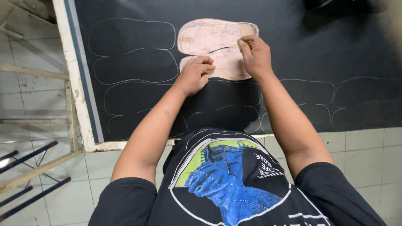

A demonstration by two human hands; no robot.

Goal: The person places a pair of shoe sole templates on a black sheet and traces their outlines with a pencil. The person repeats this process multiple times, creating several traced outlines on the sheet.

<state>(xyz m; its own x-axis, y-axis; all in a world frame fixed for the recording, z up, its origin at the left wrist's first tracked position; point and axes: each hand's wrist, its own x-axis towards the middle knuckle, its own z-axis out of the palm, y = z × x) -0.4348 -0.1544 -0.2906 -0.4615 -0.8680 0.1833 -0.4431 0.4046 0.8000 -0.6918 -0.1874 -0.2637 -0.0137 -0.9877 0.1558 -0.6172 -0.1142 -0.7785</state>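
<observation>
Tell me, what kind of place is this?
Probably a workshop where shapes get cut from sheet material. A pinkish template lies on a black sheet, the right hand traces it with a thin marker, and traced outlines cover the sheet.

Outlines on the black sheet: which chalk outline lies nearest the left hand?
The outline just below the left hand, under the pink template; the others lie farther off.

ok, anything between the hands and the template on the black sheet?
Nothing visible. The left hand presses directly on the lower edge of the pink template, and the right hand holds a thin marker with its tip on the template. The black sheet around them shows only traced outlines.
</observation>
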